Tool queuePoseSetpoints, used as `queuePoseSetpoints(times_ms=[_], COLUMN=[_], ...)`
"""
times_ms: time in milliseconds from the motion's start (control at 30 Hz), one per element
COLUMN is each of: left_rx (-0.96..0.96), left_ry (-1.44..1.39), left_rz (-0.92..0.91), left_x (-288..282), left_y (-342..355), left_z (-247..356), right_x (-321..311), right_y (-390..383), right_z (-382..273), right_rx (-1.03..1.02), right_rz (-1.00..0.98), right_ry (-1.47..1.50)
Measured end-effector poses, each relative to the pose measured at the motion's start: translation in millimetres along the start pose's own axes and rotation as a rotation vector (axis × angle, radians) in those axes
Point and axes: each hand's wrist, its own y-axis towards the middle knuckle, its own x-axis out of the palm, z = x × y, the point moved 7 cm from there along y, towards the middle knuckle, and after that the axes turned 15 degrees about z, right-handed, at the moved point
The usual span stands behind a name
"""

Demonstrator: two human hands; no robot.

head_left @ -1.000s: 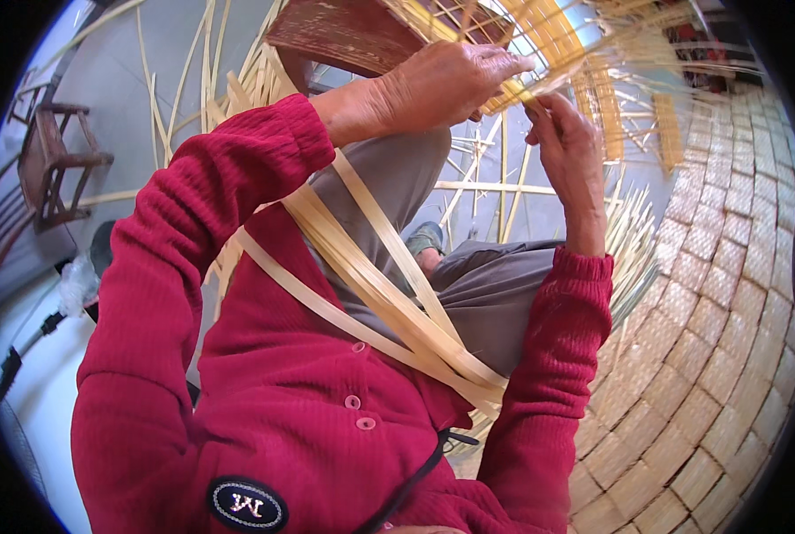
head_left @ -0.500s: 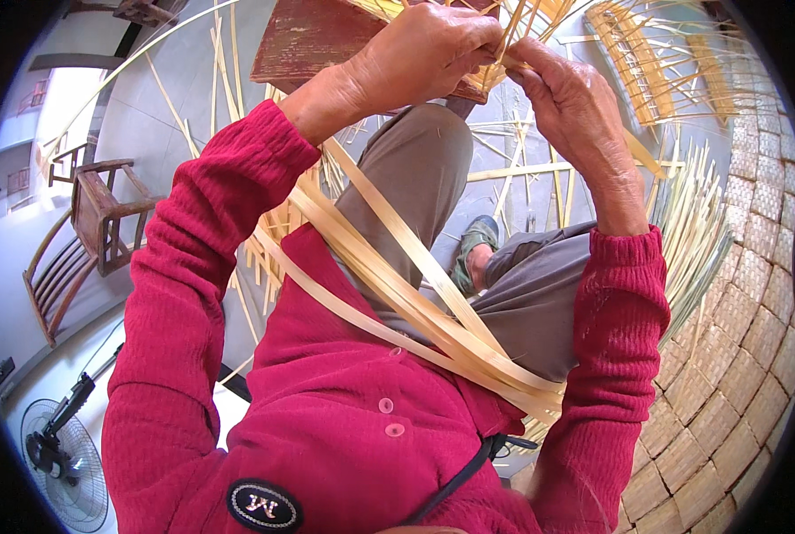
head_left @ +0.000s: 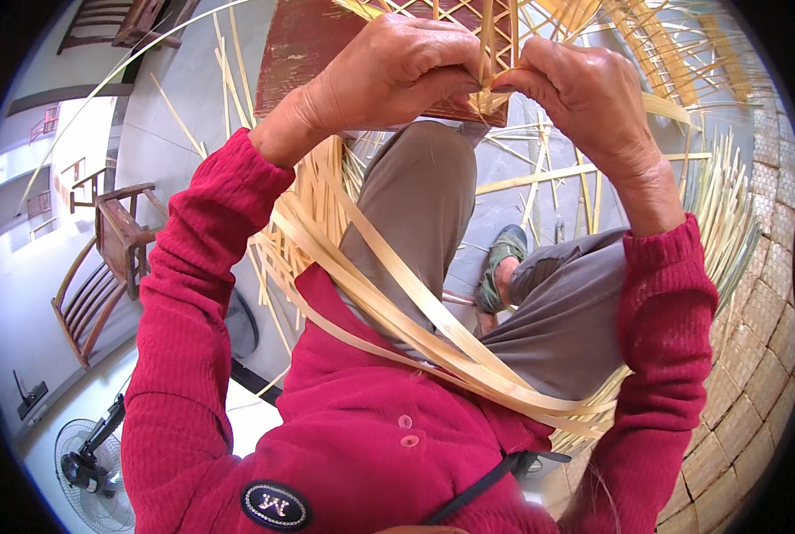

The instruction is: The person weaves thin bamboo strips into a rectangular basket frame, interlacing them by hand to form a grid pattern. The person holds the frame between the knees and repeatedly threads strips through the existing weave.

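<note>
At the top of the view, my left hand (head_left: 411, 71) is closed in a pinch on bamboo strips at the corner of an open lattice weave (head_left: 499, 31). My right hand (head_left: 593, 107) pinches the same weave from the right, its thumb near my left fingertips. The exact grip is partly hidden by the fingers. Behind my left hand is a worn red wooden board (head_left: 286, 44). A loose bundle of flat pale strips (head_left: 389, 294) lies diagonally across my lap and trousers.
Wooden chairs (head_left: 104, 276) stand at the left, with a standing fan (head_left: 90, 472) at lower left. Loose strips (head_left: 531, 178) are scattered on the grey floor. Yellow woven pieces (head_left: 669, 62) are at upper right. A strip bundle (head_left: 718, 214) and woven mat (head_left: 754, 374) are at my right.
My view has swung, so more of the chairs and fan shows. My hands have turned the weave more upright, and my right hand has risen and moved rightward in view.
</note>
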Motion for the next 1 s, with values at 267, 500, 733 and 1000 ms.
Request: queuePoseSetpoints(times_ms=[267, 500, 733, 1000], left_rx=[-0.210, -0.180, -0.178, -0.588], left_ry=[-0.221, -0.320, -0.344, -0.172], left_rz=[-0.069, -0.154, 0.009, 0.333], left_x=[-12, -3, -4, -31], left_y=[-2, 8, -1, -38], left_z=[-32, -47, -44, -24], right_x=[25, 29, 35, 25], right_y=[33, 48, 39, 34], right_z=[2, 3, 8, -25], right_rx=[-0.181, -0.307, -0.121, -0.096], right_rz=[-0.126, -0.192, -0.202, -0.019], right_ry=[0.206, 0.358, 0.050, 0.114])
